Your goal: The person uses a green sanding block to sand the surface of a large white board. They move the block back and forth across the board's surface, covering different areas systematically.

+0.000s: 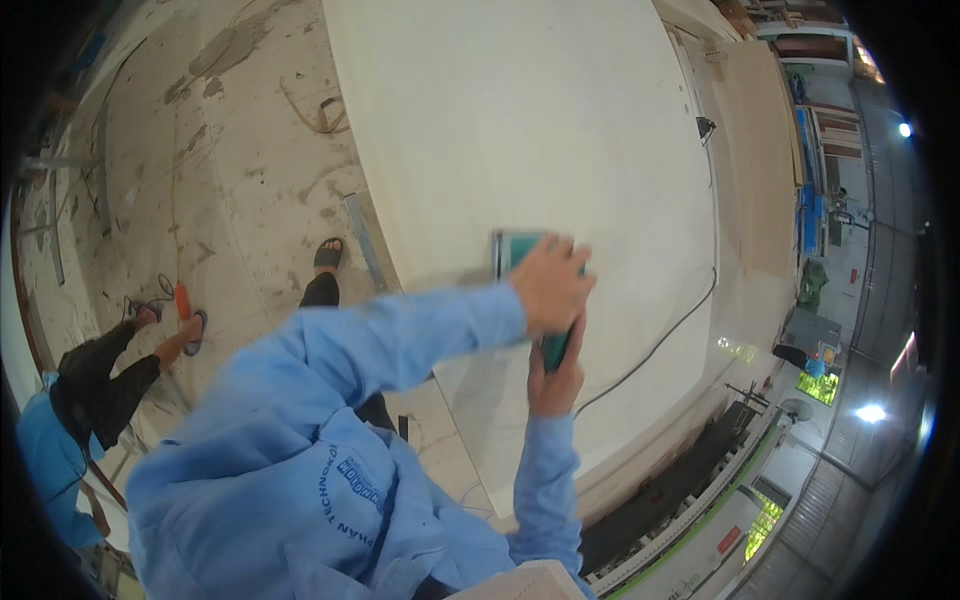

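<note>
A green power sander (521,247) with a metal front end rests on a large white panel (520,120). My left hand (553,285) lies over the sander's front body, its fingers curled around the top. My right hand (557,385) is wrapped around the rear handle, close below the left. A dark power cord (655,350) trails from the rear of the tool in a curve across the panel toward its right edge. The underside of the sander is hidden.
Another person (100,400) is at the lower left, near an orange tool (182,300). Grey metal strip (365,240) and a loose strap (325,115) lie on the stained floor. Brown boards (755,150) stand beyond the panel's right side, and a dark conveyor-like bed (650,510) runs at lower right.
</note>
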Demonstrator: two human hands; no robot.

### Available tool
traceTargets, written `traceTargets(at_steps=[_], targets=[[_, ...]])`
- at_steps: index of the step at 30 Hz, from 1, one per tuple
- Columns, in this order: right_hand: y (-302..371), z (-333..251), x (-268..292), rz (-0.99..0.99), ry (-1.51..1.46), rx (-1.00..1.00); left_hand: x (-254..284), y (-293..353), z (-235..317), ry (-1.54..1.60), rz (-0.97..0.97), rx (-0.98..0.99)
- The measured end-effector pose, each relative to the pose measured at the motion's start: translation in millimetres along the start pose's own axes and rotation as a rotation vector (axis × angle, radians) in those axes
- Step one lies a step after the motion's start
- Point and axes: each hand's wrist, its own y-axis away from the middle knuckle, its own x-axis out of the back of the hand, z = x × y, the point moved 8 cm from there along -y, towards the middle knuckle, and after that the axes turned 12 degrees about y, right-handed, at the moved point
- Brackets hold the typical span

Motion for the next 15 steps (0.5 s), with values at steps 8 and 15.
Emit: traceTargets(at_steps=[8, 15], targets=[[-231, -71, -31, 0.038, -0.053, 0.037, 68, -187, -155, -0.271, -0.097, -0.013], [-58, -15, -13, 0.034, -0.05, -0.238, -14, -72, -47, 0.003, -0.297, -0.032]])
